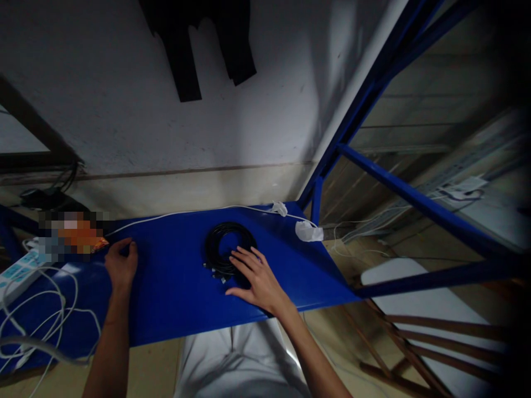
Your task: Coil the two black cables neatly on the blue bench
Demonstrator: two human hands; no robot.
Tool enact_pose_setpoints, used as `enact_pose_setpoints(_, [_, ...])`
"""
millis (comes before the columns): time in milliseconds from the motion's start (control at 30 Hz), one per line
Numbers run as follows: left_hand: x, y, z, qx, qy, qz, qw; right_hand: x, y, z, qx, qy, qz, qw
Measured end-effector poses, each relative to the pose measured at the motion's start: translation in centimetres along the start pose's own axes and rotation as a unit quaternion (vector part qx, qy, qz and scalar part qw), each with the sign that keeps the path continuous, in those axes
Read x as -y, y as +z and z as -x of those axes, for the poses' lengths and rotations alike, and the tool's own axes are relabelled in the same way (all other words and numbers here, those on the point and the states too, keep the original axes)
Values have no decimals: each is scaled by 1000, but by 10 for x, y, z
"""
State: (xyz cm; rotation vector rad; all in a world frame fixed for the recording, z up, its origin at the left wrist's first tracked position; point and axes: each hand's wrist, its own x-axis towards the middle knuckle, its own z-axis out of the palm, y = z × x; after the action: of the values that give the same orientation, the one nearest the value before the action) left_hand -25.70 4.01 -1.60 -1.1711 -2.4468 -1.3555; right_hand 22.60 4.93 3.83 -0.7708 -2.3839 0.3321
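A coil of black cable (pixel 211 246) lies on the blue tabletop (pixel 166 287), its connector ends gathered at the near side. My right hand (pixel 257 276) rests palm down over the coil's near right part, fingers stretched out and thumb spread. Left of the coil, my left hand (pixel 120 264) is held above the table with curled fingers, thumb and forefinger tips together. A tiny dark spot shows at that pinch, too small to name. Beside it is an orange packet (pixel 81 237), partly blurred out.
A white power strip (pixel 20 276) and tangled white cables (pixel 62 309) occupy the table's left end. A thin white cord (pixel 186 211) runs along the back edge to crumpled white pieces (pixel 308 231). Blue frame bars (pixel 398 179) and a wooden chair (pixel 440 326) stand at right.
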Motion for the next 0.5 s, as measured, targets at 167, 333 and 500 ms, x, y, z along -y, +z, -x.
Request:
enact_pose_setpoints(167, [-1, -2, 0, 11, 16, 2, 1000, -6, 9, -11, 33, -10, 29, 999])
enact_pose_setpoints(333, [-2, -4, 1, 22, 3, 6, 1000, -20, 6, -9, 38, -7, 51, 998])
enact_pose_setpoints(500, [-2, -3, 2, 28, 16, 11, 999, -40, -10, 7, 17, 32, 89, 995])
